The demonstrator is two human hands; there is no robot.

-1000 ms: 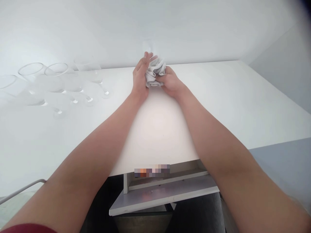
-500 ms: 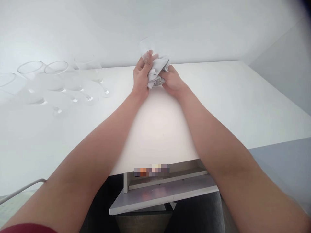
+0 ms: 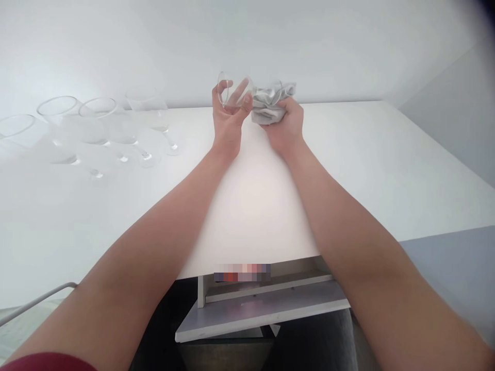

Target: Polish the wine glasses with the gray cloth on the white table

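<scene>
Above the far middle of the white table (image 3: 348, 170), my left hand (image 3: 228, 116) is wrapped round a clear glass (image 3: 232, 93) that lies tilted, its rim toward the left. Right beside it my right hand (image 3: 284, 123) is closed on a bunched grey-white cloth (image 3: 270, 100), which touches the glass. Both hands are raised off the tabletop, close to the white wall.
Several clear stemmed glasses (image 3: 96, 123) stand in a group at the table's far left. A grey shelf (image 3: 263, 309) sticks out below the near table edge. A thin metal rail (image 3: 34, 301) crosses the lower left corner.
Both hands have risen and shifted slightly right. The glass has come out of the cloth and now shows in my left hand, while the cloth has moved into my right hand.
</scene>
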